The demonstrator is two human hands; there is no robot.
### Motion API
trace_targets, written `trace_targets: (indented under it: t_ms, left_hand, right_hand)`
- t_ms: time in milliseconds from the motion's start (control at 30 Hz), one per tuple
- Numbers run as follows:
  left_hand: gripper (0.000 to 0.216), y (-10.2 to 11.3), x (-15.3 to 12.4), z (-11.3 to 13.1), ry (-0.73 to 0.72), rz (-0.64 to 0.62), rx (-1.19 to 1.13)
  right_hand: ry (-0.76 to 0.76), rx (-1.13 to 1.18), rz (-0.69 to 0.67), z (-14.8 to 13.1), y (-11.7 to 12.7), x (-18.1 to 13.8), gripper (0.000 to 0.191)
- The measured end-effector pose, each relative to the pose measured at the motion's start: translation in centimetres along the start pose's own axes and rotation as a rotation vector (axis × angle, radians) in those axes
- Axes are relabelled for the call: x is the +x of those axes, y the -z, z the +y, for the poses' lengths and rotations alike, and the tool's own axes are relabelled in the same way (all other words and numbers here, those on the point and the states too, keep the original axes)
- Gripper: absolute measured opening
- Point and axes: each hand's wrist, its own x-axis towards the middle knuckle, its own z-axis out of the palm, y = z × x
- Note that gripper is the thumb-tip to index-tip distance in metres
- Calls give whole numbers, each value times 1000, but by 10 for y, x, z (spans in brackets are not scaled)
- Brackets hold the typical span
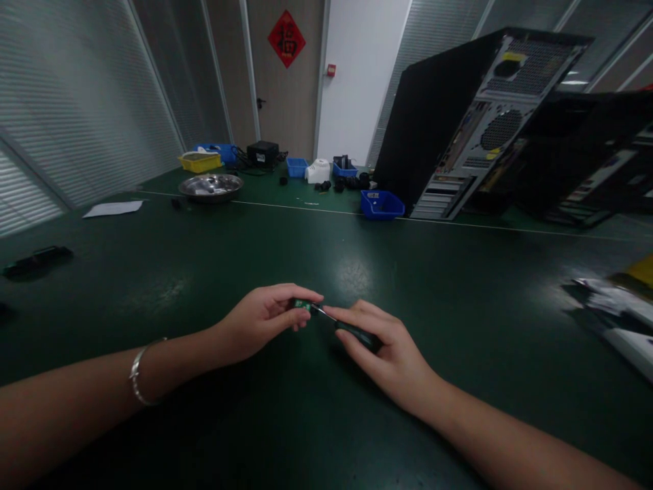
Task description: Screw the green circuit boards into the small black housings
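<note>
Between the thumb and fingers of my left hand is a small green circuit board, partly covered by the fingers. A small dark part shows at its right end. My right hand grips the dark handle of a screwdriver, index finger stretched along it. The screwdriver's thin metal shaft points left, and its tip meets the right end of the board. Whether the tip sits in a screw is too small to tell. Both hands are just above the green table.
A metal bowl, yellow basket and white paper stand or lie at the far left. A blue bin sits beside a black computer tower. A dark object lies at left, white items at right.
</note>
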Motion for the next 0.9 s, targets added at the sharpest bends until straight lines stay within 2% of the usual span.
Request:
trace_targets:
  t_ms: [267, 500, 767, 900]
  left_hand:
    - [24, -1, 0, -8, -65, -34, -1]
    - [23, -1, 2, 1, 33, 33, -42]
    - [22, -3, 0, -4, -21, 34, -1]
    - [20, -5, 0, -3, 3, 30, -99]
  right_hand:
    - [16, -24, -21, -4, -1, 0, 36]
    - [6, -16, -8, -3, 0, 0, 37]
    - [13, -31, -7, -3, -1, 1, 37]
    - [11, -16, -13, -1, -2, 1, 37]
